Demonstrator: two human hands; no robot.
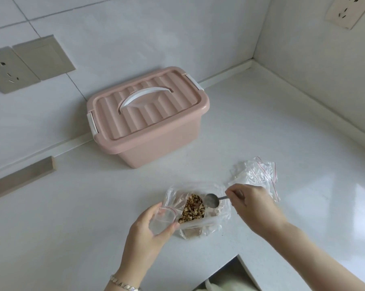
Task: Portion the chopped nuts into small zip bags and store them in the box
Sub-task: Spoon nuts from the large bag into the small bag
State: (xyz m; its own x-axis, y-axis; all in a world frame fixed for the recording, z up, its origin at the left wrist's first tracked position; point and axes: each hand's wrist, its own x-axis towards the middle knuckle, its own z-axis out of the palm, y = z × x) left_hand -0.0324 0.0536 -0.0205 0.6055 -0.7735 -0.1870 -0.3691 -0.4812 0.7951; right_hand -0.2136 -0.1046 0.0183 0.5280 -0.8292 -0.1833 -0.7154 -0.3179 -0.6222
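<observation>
A large clear bag lies open on the white counter with chopped nuts heaped inside. My left hand holds a small empty zip bag with a red seal line, just left of the nuts. My right hand pinches the handle of a metal spoon, whose empty bowl sits over the big bag beside the nuts. A pink storage box with a white handle and white side latches stands lid-shut at the back, against the wall.
A loose pile of empty zip bags lies just behind my right hand. Tiled walls meet in a corner at the back right. Wall sockets sit at the left. A counter cut-out opens at the bottom edge.
</observation>
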